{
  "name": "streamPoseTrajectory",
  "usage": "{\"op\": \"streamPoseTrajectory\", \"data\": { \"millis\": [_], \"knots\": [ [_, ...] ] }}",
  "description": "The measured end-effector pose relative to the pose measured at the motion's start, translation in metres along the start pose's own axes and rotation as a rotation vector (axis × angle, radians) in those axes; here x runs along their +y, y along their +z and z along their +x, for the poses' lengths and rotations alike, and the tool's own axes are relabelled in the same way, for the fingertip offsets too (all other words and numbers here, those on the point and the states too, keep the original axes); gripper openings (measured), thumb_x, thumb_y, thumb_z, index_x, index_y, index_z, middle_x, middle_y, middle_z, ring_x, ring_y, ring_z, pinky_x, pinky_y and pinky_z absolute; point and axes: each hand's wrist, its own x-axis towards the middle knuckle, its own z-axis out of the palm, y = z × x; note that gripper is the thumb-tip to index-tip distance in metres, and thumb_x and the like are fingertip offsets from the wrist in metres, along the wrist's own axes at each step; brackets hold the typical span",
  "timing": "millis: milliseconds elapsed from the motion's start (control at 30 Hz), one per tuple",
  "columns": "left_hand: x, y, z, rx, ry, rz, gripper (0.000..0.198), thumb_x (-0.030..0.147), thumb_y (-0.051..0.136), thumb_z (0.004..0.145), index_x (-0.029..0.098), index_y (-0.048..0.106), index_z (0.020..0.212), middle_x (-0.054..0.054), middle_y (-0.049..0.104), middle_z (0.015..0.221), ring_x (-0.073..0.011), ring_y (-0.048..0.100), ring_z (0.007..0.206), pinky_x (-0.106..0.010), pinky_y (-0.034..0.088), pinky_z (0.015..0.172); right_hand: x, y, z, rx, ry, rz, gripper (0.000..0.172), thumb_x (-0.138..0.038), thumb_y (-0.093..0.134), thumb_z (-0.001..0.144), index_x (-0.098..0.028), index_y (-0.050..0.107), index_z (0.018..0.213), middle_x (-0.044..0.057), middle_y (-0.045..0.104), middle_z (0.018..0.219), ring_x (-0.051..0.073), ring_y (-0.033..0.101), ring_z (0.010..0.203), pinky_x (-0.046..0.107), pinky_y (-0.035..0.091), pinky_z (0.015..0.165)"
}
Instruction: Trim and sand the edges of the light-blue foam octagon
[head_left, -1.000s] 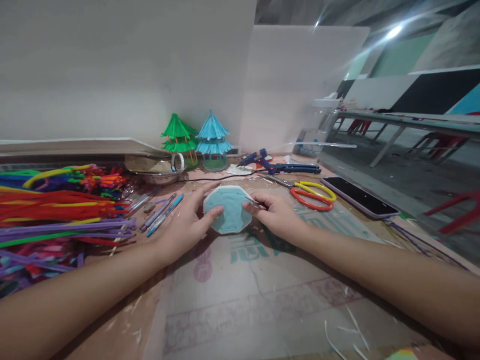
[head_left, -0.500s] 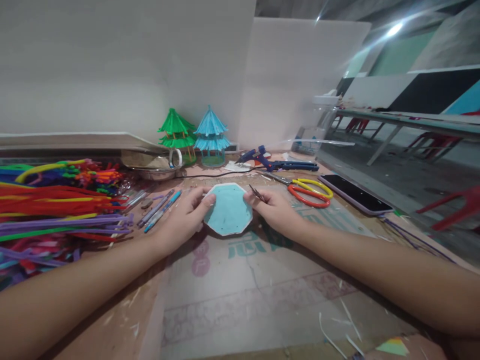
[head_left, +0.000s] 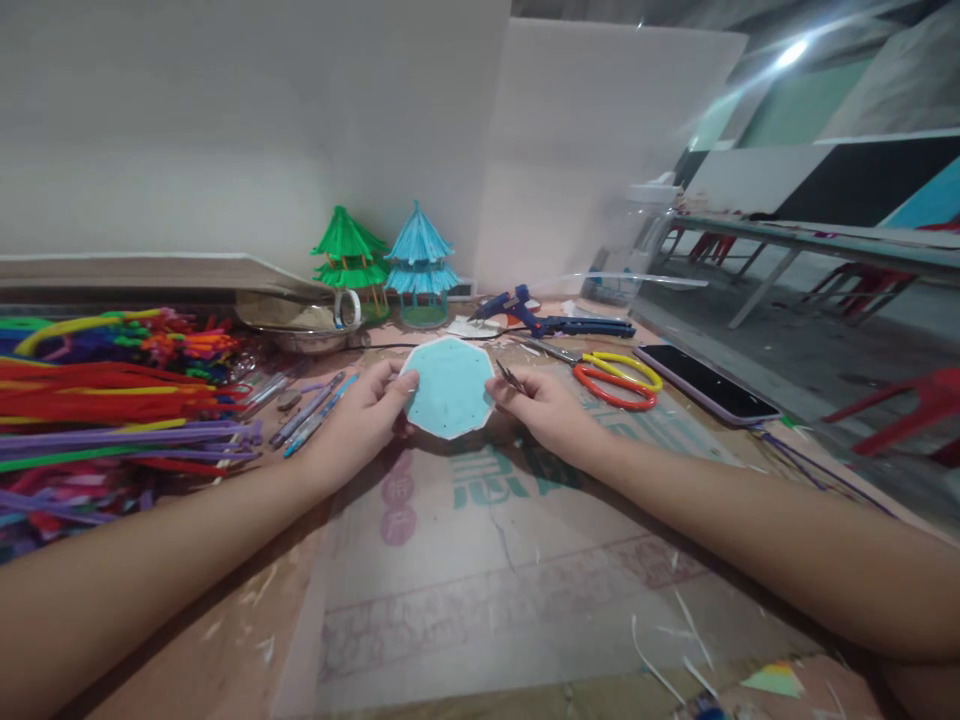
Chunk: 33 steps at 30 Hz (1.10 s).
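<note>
A light-blue octagonal board [head_left: 448, 388] with a white rim and small dark dots near its edge is held up above the plastic-covered work surface. My left hand [head_left: 375, 400] grips its left edge, thumb on the blue face. At the right edge, my right hand [head_left: 536, 400] is closed, its fingertips against the board. A small dark pointed tool [head_left: 511, 377] sticks out from those same fingers; its exact kind is unclear. Behind stand a green two-tiered model pavilion [head_left: 349, 255] and a blue one [head_left: 420, 262].
Colourful pipe cleaners [head_left: 112, 400] lie in heaps at left, beside several pens [head_left: 319, 415]. A metal bowl [head_left: 292, 325], a blue glue gun [head_left: 510, 308], scissors [head_left: 615, 380] with red and yellow handles and a phone [head_left: 709, 385] line the back and right. White scraps [head_left: 694, 625] lie at front right.
The octagonal board has risen slightly and its blue face looks more level from side to side. Both hands keep their hold. The whole view has shifted a little.
</note>
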Motion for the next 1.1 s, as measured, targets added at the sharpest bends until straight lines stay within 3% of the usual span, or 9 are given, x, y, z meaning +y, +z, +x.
{"op": "streamPoseTrajectory", "data": {
  "millis": [167, 333, 400, 500, 700, 800, 933, 1000, 1100],
  "knots": [
    [0.0022, -0.0013, 0.0000, -0.027, -0.025, 0.031, 0.041, 0.050, 0.059, 0.083, 0.018, 0.054, 0.108, 0.000, 0.060, 0.077, -0.0093, 0.053, 0.051, -0.018, 0.037, 0.037, -0.0002, -0.0016, -0.0002, 0.036, -0.043, -0.041, 0.051, -0.070, 0.049, 0.077, -0.021, 0.045, 0.064, -0.005, 0.034, 0.059, 0.011, 0.033, 0.055, 0.026, 0.030, 0.053],
    [0.0009, -0.0010, 0.0007, 0.002, 0.174, 0.015, 0.056, 0.041, 0.066, 0.079, 0.022, 0.047, 0.129, -0.008, 0.064, 0.111, -0.0180, 0.065, 0.091, -0.022, 0.054, 0.065, -0.0006, -0.0018, -0.0023, 0.034, -0.084, -0.126, 0.052, -0.070, 0.048, 0.079, -0.021, 0.043, 0.061, -0.004, 0.035, 0.059, 0.011, 0.034, 0.057, 0.026, 0.031, 0.054],
    [0.0011, 0.0003, -0.0002, -0.019, 0.144, 0.024, 0.058, 0.039, 0.068, 0.078, 0.023, 0.045, 0.129, -0.007, 0.066, 0.103, -0.0173, 0.066, 0.081, -0.020, 0.051, 0.054, -0.0007, -0.0020, -0.0034, 0.058, -0.097, -0.138, 0.051, -0.068, 0.047, 0.080, -0.021, 0.043, 0.061, -0.004, 0.035, 0.059, 0.011, 0.035, 0.057, 0.026, 0.031, 0.053],
    [0.0026, 0.0023, -0.0025, -0.021, 0.063, 0.018, 0.043, 0.039, 0.067, 0.077, 0.021, 0.047, 0.110, -0.002, 0.065, 0.085, -0.0132, 0.062, 0.060, -0.017, 0.041, 0.038, -0.0008, -0.0018, -0.0041, 0.077, -0.097, -0.138, 0.046, -0.063, 0.048, 0.082, -0.020, 0.047, 0.065, -0.003, 0.038, 0.059, 0.011, 0.037, 0.056, 0.025, 0.032, 0.053],
    [0.0033, 0.0024, -0.0035, 0.088, 0.089, 0.077, 0.031, 0.039, 0.066, 0.076, 0.020, 0.044, 0.084, 0.005, 0.052, 0.069, -0.0109, 0.057, 0.058, -0.017, 0.041, 0.042, 0.0003, 0.0007, -0.0015, 0.044, -0.076, -0.225, 0.029, -0.047, 0.053, 0.080, -0.019, 0.055, 0.075, -0.001, 0.048, 0.063, 0.012, 0.042, 0.058, 0.025, 0.033, 0.054],
    [0.0023, 0.0023, -0.0020, 0.080, 0.128, 0.088, 0.030, 0.039, 0.067, 0.075, 0.020, 0.048, 0.088, 0.002, 0.058, 0.076, -0.0135, 0.061, 0.067, -0.021, 0.048, 0.051, 0.0016, 0.0000, -0.0009, 0.086, -0.122, -0.255, 0.033, -0.047, 0.048, 0.084, -0.020, 0.049, 0.066, -0.002, 0.042, 0.059, 0.012, 0.039, 0.056, 0.024, 0.030, 0.052],
    [0.0017, 0.0017, -0.0021, -0.026, 0.188, 0.042, 0.042, 0.040, 0.065, 0.080, 0.021, 0.051, 0.115, -0.005, 0.065, 0.105, -0.0193, 0.064, 0.093, -0.027, 0.053, 0.071, 0.0024, -0.0006, -0.0024, 0.074, -0.215, -0.331, 0.037, -0.048, 0.045, 0.086, -0.021, 0.040, 0.060, -0.004, 0.036, 0.055, 0.011, 0.036, 0.053, 0.024, 0.026, 0.050],
    [0.0007, 0.0006, -0.0039, -0.067, 0.196, 0.135, 0.039, 0.042, 0.064, 0.082, 0.022, 0.055, 0.115, -0.005, 0.066, 0.101, -0.0198, 0.064, 0.089, -0.027, 0.052, 0.067, 0.0026, 0.0000, -0.0038, 0.072, -0.236, -0.369, 0.039, -0.048, 0.045, 0.087, -0.022, 0.038, 0.060, -0.004, 0.036, 0.054, 0.011, 0.036, 0.052, 0.025, 0.026, 0.050],
    [-0.0030, -0.0015, -0.0066, -0.013, 0.233, 0.290, 0.028, 0.041, 0.061, 0.084, 0.021, 0.059, 0.103, -0.001, 0.063, 0.082, -0.0172, 0.059, 0.073, -0.025, 0.046, 0.058, 0.0030, -0.0003, -0.0058, 0.083, -0.247, -0.397, 0.036, -0.050, 0.047, 0.088, -0.021, 0.046, 0.066, -0.003, 0.043, 0.057, 0.012, 0.040, 0.054, 0.025, 0.030, 0.052]
  ]
}}
